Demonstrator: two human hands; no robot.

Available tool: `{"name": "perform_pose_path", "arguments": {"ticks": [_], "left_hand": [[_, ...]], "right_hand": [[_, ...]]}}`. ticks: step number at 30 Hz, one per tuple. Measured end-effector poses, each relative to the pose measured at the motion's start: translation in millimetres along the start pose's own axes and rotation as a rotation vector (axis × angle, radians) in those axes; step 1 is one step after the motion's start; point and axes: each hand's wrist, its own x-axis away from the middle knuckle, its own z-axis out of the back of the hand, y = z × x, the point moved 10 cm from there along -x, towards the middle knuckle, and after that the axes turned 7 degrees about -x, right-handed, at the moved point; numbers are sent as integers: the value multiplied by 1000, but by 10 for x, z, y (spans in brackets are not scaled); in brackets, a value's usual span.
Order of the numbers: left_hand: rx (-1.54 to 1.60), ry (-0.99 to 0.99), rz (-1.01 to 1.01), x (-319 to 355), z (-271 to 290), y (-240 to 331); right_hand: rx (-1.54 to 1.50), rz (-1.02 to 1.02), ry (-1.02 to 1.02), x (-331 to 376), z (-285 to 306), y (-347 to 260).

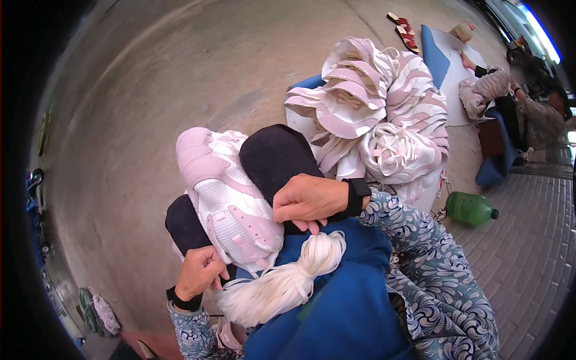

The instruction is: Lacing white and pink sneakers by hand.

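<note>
A pink and white shoe upper (231, 198) lies across my knees, which are covered in black (279, 153). My right hand (309, 198) rests closed against the right edge of the upper, on my right knee. At the upper's lower edge, my left hand (201, 270) pinches something small, probably a lace end; I cannot tell exactly what. A bundle of white laces (282, 282) lies on the blue cloth (342, 300) over my lap, just below both hands.
A heap of pink and white shoe uppers (378, 114) lies on the concrete floor ahead right. A green plastic bottle (471, 208) lies on the paving at right. Another person (528, 114) sits at far right near red sandals (403, 30).
</note>
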Motion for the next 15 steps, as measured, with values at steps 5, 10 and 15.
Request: {"name": "perform_pose_path", "arguments": {"ticks": [5, 10, 15], "left_hand": [[17, -11, -12, -31, -27, 22], [38, 8, -23, 1, -33, 35], [22, 47, -65, -25, -10, -6]], "right_hand": [[-5, 22, 26, 23, 15, 23], [5, 34, 33, 10, 8, 9], [-12, 76, 70, 29, 36, -34]]}}
